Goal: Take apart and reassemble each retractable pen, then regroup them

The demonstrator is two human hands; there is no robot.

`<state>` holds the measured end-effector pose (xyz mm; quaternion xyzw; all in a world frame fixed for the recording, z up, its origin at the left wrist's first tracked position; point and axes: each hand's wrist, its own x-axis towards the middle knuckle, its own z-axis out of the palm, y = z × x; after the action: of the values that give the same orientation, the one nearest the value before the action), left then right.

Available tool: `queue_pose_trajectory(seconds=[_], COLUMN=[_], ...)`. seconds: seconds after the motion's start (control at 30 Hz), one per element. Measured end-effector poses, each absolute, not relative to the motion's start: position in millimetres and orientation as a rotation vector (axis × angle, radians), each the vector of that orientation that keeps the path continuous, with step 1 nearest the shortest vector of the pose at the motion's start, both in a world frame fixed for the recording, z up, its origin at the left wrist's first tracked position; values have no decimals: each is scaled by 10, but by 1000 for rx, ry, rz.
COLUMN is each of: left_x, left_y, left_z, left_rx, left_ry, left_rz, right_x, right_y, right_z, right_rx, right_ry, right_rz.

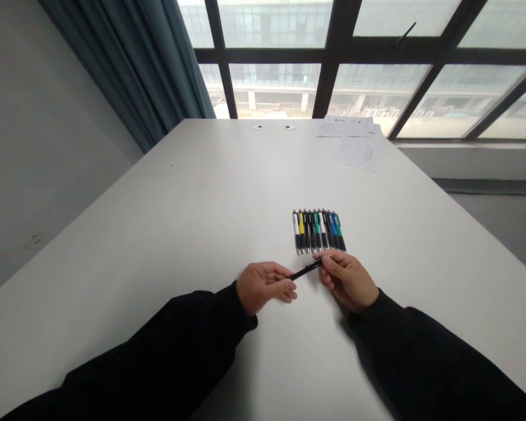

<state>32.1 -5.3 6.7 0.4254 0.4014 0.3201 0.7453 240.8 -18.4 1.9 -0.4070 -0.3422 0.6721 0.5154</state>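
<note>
A black pen (307,269) is stretched between my two hands, slanting up to the right. My left hand (266,286) pinches its lower left end between thumb and fingers. At the upper right end, my right hand (345,279) grips it, also with thumb and fingers. The fingers cover both ends of the pen. Just beyond, a row of several pens (318,231) lies side by side on the white table, with white, yellow, black, green and blue barrels and dark grips. My right fingertips are close to the near ends of that row; whether they touch cannot be told.
The white table (210,193) reaches to the window (276,88). Printed papers (355,151) lie at its far right corner. Two small round fittings (258,127) sit near the far edge. A blue curtain (135,64) hangs at the left.
</note>
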Motion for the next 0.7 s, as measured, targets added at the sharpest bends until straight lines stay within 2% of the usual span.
queue_pose_trajectory(seconds=[0.13, 0.3, 0.7], left_x=[409, 444, 455], left_y=[-171, -185, -193], left_z=[89, 75, 60], left_rx=[1004, 1003, 1004], left_ry=[861, 827, 818], left_rz=[501, 444, 475], right_x=[2322, 2236, 2260], right_y=[-119, -67, -68], right_z=[34, 87, 130], right_rx=[-758, -609, -660], right_ry=[-630, -548, -631], right_rz=[1820, 2053, 2055])
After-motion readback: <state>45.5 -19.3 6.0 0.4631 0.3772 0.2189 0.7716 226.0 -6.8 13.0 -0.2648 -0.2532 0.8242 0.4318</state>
